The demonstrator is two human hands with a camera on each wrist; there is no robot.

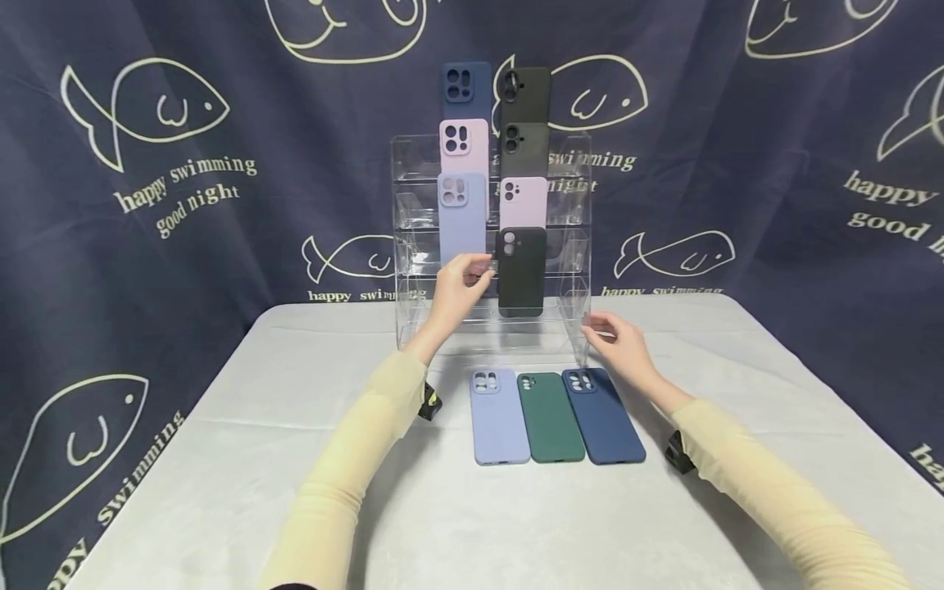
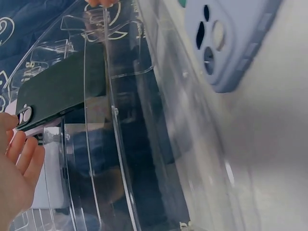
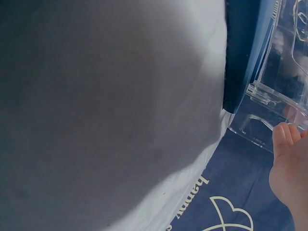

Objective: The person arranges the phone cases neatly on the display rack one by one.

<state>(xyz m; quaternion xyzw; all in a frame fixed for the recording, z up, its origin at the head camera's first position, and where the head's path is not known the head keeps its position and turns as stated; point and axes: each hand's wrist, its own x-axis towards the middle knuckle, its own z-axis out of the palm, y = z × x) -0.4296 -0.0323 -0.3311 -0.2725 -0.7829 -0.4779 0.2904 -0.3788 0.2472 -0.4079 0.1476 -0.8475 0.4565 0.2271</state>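
Observation:
A clear tiered display rack point(image 1: 487, 336) holds upright phone cases in two columns. My left hand point(image 1: 460, 283) is beside the left edge of the black phone case point(image 1: 521, 279), low in the right column. In the left wrist view its fingers reach the corner by that case's camera holes, loosely extended. My right hand point(image 1: 623, 344) pinches the rack's right side panel near the bottom, thumb and fingers at its edge. In front of the rack lie a light blue case point(image 1: 501, 426), a green case point(image 1: 551, 426) and a dark blue case point(image 1: 606, 426), side by side.
Left column, top down: a navy case point(image 1: 479, 98), a pink case point(image 1: 475, 152) and a pale blue case point(image 1: 463, 225). Above the black case stand a pink case point(image 1: 527, 211) and two dark ones. A white cloth covers the table point(image 1: 472, 524); a printed curtain point(image 1: 221, 270) hangs behind.

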